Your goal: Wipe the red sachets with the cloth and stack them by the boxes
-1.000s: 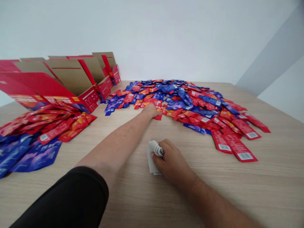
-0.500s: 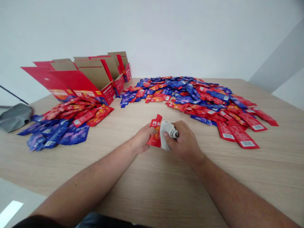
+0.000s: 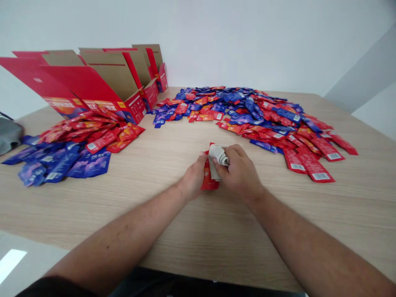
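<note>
Near the middle of the table, my left hand (image 3: 195,175) is closed on the left side of a red sachet (image 3: 208,181). My right hand (image 3: 239,171) grips a folded whitish cloth (image 3: 216,159). The cloth lies against the sachet's face and covers much of it, so most of the print is hidden. Only the sachet's top corner and lower part show beside the cloth.
A large heap of red and blue sachets (image 3: 253,115) spreads across the back and right. To the left lie red sachets (image 3: 102,138) and blue sachets (image 3: 64,161). Several open red cartons (image 3: 133,105) stand behind them. A grey item (image 3: 9,134) sits at the left edge.
The cloth has moved left over the sachet and now covers most of its front. My left hand has shifted slightly right and up. The view has tilted a little downward.
</note>
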The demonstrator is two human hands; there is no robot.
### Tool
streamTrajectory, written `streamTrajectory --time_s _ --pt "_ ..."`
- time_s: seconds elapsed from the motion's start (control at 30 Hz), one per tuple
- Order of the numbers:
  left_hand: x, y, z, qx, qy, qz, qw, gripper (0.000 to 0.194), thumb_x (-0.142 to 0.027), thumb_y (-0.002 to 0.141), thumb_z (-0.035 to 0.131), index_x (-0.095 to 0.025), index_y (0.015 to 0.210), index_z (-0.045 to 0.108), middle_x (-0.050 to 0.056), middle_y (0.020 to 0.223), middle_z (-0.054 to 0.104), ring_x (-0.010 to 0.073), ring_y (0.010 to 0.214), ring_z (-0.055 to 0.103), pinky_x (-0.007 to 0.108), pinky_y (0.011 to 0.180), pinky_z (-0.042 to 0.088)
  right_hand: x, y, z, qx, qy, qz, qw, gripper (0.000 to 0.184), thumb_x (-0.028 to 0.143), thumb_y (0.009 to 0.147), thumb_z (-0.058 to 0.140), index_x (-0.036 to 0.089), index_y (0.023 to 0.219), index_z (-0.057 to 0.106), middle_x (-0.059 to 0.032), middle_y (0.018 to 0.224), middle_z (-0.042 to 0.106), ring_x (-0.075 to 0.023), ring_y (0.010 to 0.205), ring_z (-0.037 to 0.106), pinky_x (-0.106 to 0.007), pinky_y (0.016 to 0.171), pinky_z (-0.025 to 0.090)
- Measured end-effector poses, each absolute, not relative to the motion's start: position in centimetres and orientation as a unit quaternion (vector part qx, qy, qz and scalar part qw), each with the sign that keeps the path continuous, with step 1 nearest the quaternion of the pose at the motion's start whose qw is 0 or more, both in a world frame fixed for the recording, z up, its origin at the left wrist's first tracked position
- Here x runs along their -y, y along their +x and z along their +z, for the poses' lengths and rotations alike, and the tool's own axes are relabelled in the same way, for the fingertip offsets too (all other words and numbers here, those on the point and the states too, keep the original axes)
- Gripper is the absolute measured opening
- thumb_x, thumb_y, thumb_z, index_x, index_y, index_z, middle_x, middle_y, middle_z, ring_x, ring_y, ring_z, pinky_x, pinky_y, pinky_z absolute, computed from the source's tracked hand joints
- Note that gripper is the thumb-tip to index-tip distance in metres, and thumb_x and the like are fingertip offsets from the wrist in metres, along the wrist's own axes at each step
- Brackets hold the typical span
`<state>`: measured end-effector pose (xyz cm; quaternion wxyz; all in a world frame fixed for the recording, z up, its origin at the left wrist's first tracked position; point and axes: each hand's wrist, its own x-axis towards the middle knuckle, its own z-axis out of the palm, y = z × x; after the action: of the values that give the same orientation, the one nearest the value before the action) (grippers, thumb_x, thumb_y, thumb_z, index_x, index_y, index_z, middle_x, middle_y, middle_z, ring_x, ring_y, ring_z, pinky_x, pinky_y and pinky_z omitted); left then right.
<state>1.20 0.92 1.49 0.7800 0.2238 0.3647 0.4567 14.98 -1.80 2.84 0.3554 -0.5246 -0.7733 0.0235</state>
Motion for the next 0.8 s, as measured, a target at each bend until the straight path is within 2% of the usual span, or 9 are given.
streamTrajectory --time_s 0.07,0.17,0.23,0.4,0.53,0.7,0.8 --pt "-1.1 1.0 1.5 -0.35 0.223 0.441 0.796 0.052 -0.047 0.106 0.036 -0.009 0.126 0.067 0.014 0.097 0.076 0.024 0.086 0.074 0.034 0.083 0.057 1.9 14.8 2.7 0.786 -0.504 0.037 0.357 0.018 0.021 0.091 0.059 0.018 0.108 0.062 -0.0126 0.105 0.065 -0.027 0.098 0.062 -0.041 0.088 0.054" --pt "-1.6 0.1 1.6 -0.324 0.203 0.399 0.833 0.062 -0.055 0.105 0.029 -0.013 0.131 0.065 0.013 0.089 0.075 0.0241 0.075 0.072 0.036 0.075 0.057 2.6 14.3 2.4 0.87 -0.403 0.1 0.267 0.015 0.019 0.086 0.062 0.02 0.101 0.063 -0.0091 0.102 0.066 -0.0245 0.095 0.062 -0.037 0.085 0.055" --pt "-1.9 -0.3 1.7 -0.326 0.182 0.395 0.84 0.063 -0.058 0.104 0.028 -0.015 0.132 0.064 0.011 0.085 0.074 0.0235 0.07 0.071 0.036 0.07 0.056 2.6 14.3 2.2 0.88 -0.395 0.114 0.239 0.016 0.019 0.086 0.063 0.02 0.102 0.064 -0.0086 0.104 0.067 -0.0238 0.094 0.062 -0.037 0.084 0.055" --pt "-2.1 0.0 1.7 -0.32 0.149 0.399 0.846 0.057 -0.054 0.105 0.03 -0.016 0.129 0.064 0.01 0.09 0.074 0.0234 0.076 0.071 0.038 0.079 0.057 1.9 14.7 1.8 0.8 -0.508 0.079 0.309 0.018 0.022 0.092 0.059 0.017 0.109 0.063 -0.0128 0.106 0.065 -0.0267 0.099 0.061 -0.043 0.089 0.054" --pt "-2.1 -0.4 1.7 -0.331 0.149 0.387 0.848 0.056 -0.055 0.104 0.031 -0.017 0.129 0.063 0.011 0.088 0.073 0.0271 0.078 0.072 0.044 0.079 0.056 2.6 13.8 1.8 0.867 -0.411 0.134 0.248 0.014 0.02 0.086 0.065 0.019 0.1 0.064 -0.0104 0.104 0.066 -0.0253 0.095 0.061 -0.041 0.086 0.054" --pt "-2.0 -0.5 1.6 -0.307 0.15 0.37 0.864 0.058 -0.056 0.103 0.033 -0.014 0.122 0.068 0.01 0.088 0.073 0.0239 0.074 0.07 0.039 0.077 0.056 2.6 13.4 2.0 0.81 -0.481 0.089 0.323 0.016 0.02 0.091 0.058 0.018 0.107 0.063 -0.0122 0.106 0.065 -0.027 0.102 0.06 -0.043 0.091 0.053" --pt "-1.9 -0.4 1.6 -0.32 0.164 0.375 0.855 0.056 -0.054 0.103 0.035 -0.014 0.12 0.069 0.01 0.085 0.073 0.0235 0.072 0.069 0.038 0.073 0.056 2.5 13.7 2.1 0.842 -0.443 0.114 0.288 0.014 0.02 0.089 0.06 0.019 0.102 0.063 -0.0109 0.105 0.065 -0.0268 0.1 0.061 -0.042 0.088 0.054"
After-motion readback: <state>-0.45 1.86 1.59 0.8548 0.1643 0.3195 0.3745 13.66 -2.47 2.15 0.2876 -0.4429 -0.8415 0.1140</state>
